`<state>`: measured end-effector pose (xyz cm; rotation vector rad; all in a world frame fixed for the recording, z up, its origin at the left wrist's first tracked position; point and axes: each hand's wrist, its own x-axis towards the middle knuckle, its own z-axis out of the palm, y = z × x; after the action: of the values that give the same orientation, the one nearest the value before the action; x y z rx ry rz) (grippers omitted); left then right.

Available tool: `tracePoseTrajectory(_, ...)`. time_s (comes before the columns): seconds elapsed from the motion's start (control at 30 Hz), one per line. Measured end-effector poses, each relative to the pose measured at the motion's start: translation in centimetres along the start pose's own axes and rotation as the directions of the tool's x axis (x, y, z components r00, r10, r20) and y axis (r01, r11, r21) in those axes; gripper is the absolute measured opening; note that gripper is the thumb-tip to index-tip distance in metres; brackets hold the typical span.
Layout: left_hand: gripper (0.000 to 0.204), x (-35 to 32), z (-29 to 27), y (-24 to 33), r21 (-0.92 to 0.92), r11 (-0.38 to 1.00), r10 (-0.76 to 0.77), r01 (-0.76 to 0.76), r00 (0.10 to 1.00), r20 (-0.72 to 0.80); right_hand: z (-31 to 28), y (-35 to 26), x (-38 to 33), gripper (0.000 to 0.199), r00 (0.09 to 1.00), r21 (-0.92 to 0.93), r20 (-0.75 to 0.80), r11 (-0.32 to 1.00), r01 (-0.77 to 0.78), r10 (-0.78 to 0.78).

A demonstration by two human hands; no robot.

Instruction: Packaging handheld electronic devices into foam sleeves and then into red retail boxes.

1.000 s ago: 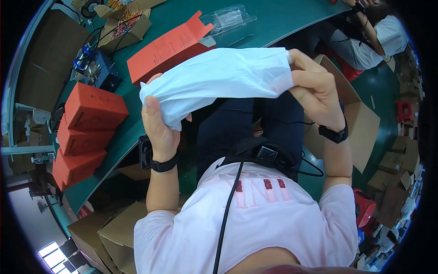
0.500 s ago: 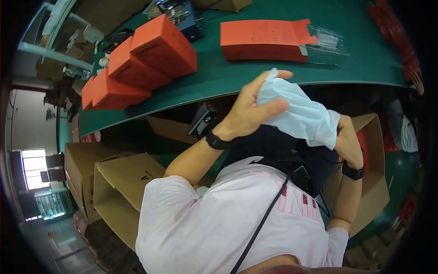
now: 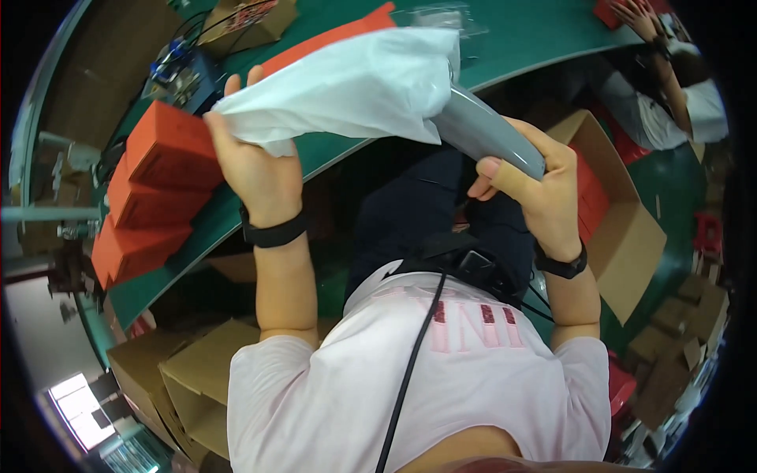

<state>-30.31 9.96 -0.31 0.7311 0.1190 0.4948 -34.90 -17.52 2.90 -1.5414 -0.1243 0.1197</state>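
Curved gry item, wht bag

grey object partly hidden in white bag, orange carton mostly covered

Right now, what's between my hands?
The head view shows the white bag at your left hand, then the gray piece projecting from it, in your right hand.

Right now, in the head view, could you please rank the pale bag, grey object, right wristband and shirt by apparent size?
1. Shirt
2. Pale bag
3. Grey object, visible part only
4. Right wristband
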Motion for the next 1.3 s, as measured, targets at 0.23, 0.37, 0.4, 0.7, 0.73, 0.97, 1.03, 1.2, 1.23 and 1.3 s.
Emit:
tracePoseTrajectory(0.23,0.092,-5.7,4.1,-5.0,-0.273,0.801,-0.371,0.532,0.8,0.471,1.1,1.4,-1.5,0.053,0.957,-0.201,0.104,0.936,0.288,-0.272)
tracePoseTrajectory(0.37,0.044,-4.0,3.6,-4.7,-0.158,0.888,-0.379,0.433,0.881,0.283,1.0,1.4,-1.8,0.046,0.977,-0.042,0.21,0.998,-0.039,0.047)
tracePoseTrajectory(0.4,0.044,-3.7,3.5,-4.8,-0.157,0.885,-0.386,0.438,0.88,0.278,1.0,1.2,-1.6,0.045,0.939,0.096,0.269,0.964,-0.248,0.215)
tracePoseTrajectory(0.7,0.048,-4.0,3.7,-4.7,-0.126,0.872,-0.451,0.474,0.876,0.172,1.3,1.6,-1.7,0.045,0.989,-0.088,0.149,0.996,-0.009,0.022)
tracePoseTrajectory(0.73,0.048,-4.7,4.2,-4.7,-0.123,0.872,-0.452,0.474,0.875,0.172,1.6,1.9,-1.5,0.048,0.961,-0.389,0.088,0.879,0.275,-0.262)
tracePoseTrajectory(0.97,0.048,-5.2,4.9,-5.8,-0.09,0.868,-0.482,0.489,0.872,0.09,3.1,3.0,-1.7,0.068,0.875,-0.587,0.14,0.673,0.45,-0.464)
tracePoseTrajectory(1.03,0.047,-4.6,4.1,-5.6,-0.208,0.802,-0.515,0.56,0.825,0.233,2.2,1.2,-1.9,0.059,0.983,-0.349,0.156,0.925,0.149,-0.099)
tracePoseTrajectory(1.2,0.047,-5.6,4.9,-6.0,-0.156,0.823,-0.534,0.547,0.837,0.12,1.5,1.3,-0.7,0.046,0.853,0.194,0.367,0.867,-0.46,0.37)
tracePoseTrajectory(1.23,0.048,-5.7,4.8,-5.9,-0.163,0.818,-0.533,0.552,0.833,0.144,1.5,1.2,-0.6,0.044,0.842,0.231,0.373,0.84,-0.491,0.39)
tracePoseTrajectory(1.3,0.05,-5.5,4.3,-5.8,-0.169,0.812,-0.534,0.558,0.828,0.17,1.3,1.6,-0.6,0.041,0.856,0.224,0.35,0.854,-0.47,0.379)
